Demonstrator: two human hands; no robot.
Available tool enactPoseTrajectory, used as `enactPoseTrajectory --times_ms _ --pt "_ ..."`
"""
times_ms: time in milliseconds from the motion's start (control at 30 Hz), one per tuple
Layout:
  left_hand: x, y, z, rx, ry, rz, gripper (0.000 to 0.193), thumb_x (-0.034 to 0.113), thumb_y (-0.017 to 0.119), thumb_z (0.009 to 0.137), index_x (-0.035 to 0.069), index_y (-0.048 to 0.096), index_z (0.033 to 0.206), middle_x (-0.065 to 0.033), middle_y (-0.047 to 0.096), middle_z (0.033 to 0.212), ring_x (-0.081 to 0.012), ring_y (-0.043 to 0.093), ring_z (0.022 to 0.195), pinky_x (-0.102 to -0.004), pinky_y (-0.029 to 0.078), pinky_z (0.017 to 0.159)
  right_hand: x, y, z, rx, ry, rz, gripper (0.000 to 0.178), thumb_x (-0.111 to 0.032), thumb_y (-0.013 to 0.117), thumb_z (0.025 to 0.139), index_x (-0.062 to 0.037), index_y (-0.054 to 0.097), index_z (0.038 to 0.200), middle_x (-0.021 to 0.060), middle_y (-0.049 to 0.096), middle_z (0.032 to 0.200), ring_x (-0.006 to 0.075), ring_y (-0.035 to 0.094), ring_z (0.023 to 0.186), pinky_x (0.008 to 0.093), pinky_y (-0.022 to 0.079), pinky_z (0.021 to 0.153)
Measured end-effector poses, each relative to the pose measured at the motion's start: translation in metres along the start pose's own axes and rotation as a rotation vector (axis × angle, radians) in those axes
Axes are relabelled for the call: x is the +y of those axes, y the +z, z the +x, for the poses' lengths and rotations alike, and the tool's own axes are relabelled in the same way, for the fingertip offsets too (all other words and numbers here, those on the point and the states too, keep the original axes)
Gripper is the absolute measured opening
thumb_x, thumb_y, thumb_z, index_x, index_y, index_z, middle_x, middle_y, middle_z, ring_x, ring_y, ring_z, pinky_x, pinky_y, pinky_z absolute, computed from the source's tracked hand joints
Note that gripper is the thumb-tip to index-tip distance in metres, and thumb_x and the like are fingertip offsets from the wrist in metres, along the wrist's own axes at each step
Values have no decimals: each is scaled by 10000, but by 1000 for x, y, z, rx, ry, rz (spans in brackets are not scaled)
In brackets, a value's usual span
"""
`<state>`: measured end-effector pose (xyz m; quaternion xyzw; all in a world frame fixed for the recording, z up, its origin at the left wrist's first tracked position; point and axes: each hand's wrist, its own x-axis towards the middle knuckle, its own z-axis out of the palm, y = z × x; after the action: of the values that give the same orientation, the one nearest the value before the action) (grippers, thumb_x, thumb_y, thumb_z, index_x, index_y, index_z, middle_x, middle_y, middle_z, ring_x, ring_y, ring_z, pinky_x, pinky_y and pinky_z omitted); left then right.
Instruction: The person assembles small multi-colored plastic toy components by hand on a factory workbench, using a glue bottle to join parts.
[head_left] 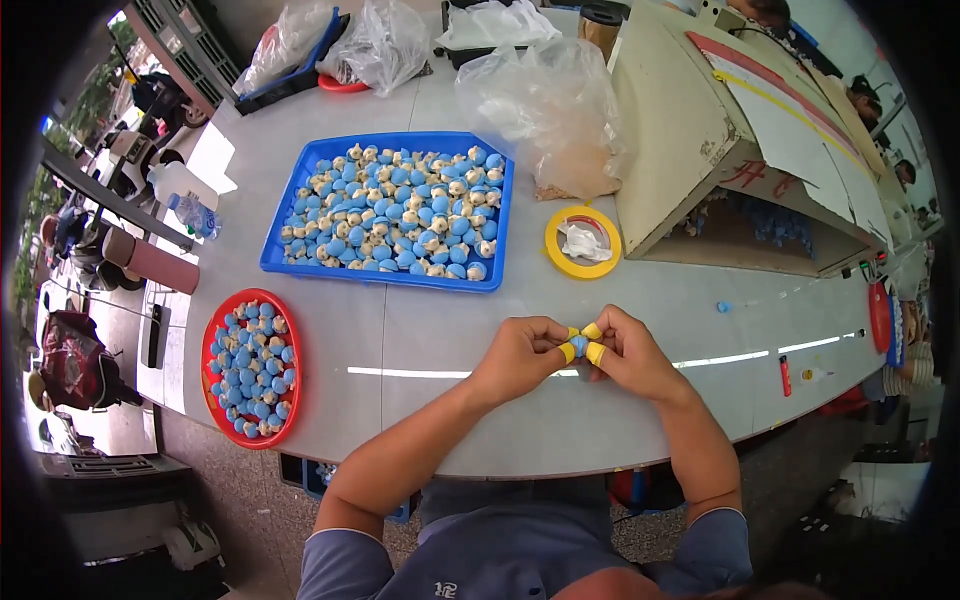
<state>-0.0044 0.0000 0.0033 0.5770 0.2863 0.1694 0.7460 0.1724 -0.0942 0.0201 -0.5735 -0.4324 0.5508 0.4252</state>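
Both hands meet above the grey table, with yellow coverings on the thumb tips and fingertips. Between them is a small blue piece, its other details hidden by the fingers. My left hand pinches it from the left, and my right hand pinches it from the right. Beyond them to the left, a blue tray holds many small blue-and-cream figure pieces. Nearer on the left, a red round tray carries more such pieces. A yellow round dish with crumpled white material lies just beyond my hands.
A worn beige box-like stand takes up the far right. Plastic bags lie at the back. A pink tumbler and a clear bottle are along the left edge. A red marker-like item lies at right, with a small blue bit.
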Motion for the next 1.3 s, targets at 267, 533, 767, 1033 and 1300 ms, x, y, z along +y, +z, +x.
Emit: enactPoseTrajectory --times_ms 267,533,767,1033,1300 --pt "-5 1 0 25 15 44 158 -14 628 834 -87 625 974 -85 683 864 -91 646 799 -214 495 651 0 4 0 16 -12 -18 92 29 512 904 -14 446 952 72 592 861 86 579 723 238 507 591" --pt "-7 1 -1 30 15 16 165 -13 623 832 -88 623 978 -89 685 860 -91 646 793 -214 500 653 -1 1 0 -14 -18 -23 107 36 513 888 -17 441 946 66 575 863 89 571 720 246 511 592" --pt "-9 2 0 27 10 48 158 -12 623 826 -81 624 968 -84 685 852 -84 639 778 -213 496 646 0 -1 0 -28 -9 -27 115 44 513 873 -17 444 941 66 577 857 85 571 711 242 508 582" --pt "-10 1 1 28 21 55 147 2 628 828 -78 625 950 -83 682 841 -80 636 768 -217 492 636 1 -1 1 -31 -3 4 110 47 508 867 -16 451 936 64 582 843 85 572 687 240 500 573" --pt "-9 1 0 27 -11 28 163 6 632 823 -87 621 957 -91 683 843 -95 647 778 -224 502 651 -1 -1 1 -30 -9 -3 107 43 506 869 -20 449 934 64 580 852 85 569 686 243 492 561"
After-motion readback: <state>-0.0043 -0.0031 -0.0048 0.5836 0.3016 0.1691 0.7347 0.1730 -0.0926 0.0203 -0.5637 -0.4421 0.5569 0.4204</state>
